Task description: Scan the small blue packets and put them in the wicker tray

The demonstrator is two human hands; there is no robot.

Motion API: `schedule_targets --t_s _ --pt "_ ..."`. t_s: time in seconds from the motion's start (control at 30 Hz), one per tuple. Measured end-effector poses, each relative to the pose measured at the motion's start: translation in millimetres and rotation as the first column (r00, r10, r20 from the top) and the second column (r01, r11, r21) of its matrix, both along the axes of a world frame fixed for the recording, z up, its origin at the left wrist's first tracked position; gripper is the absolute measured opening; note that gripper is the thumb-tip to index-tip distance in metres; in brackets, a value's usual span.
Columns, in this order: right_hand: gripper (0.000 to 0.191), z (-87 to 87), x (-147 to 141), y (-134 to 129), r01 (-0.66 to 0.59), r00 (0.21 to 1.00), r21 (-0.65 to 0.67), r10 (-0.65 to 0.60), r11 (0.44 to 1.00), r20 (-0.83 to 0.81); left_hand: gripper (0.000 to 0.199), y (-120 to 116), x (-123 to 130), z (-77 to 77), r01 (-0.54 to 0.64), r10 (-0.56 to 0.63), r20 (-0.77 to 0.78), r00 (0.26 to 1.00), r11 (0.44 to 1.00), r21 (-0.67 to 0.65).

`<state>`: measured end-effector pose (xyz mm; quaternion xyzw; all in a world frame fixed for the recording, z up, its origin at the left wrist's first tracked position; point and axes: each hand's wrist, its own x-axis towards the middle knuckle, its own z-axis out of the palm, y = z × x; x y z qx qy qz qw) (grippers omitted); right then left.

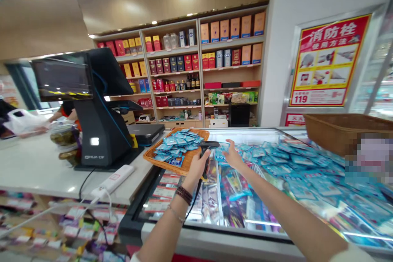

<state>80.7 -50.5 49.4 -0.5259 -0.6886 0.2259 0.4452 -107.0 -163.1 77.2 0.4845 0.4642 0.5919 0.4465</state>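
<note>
My left hand (199, 165) is wrapped round the handle of a black barcode scanner (210, 144), whose cord hangs down past my wrist. The scanner's head points right, toward a small blue packet (220, 156) pinched in my right hand (233, 156). Just beyond the scanner is a shallow orange wicker basket (153, 161) with a heap of similar blue packets (178, 144) in it. To the right of my right hand, many more blue packets (288, 161) lie spread in a loose pile on the glass top of a chest freezer (190, 233).
A point-of-sale terminal (100, 131) and a white power strip (113, 180) with cables are on the counter (24, 172) at left. A brown basket (337, 131) stands at the freezer's right. Shelves of boxes (175, 65) line the back wall. Part of another person (66, 110) shows behind the terminal.
</note>
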Motion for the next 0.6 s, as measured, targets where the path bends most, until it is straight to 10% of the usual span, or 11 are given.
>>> schedule_targets --t_s 0.6 --pt "0.064 -9.0 58 0 0.110 0.993 -0.041 -0.108 0.993 0.036 0.083 6 41 -3.5 0.069 -0.070 -0.061 0.996 0.998 -0.010"
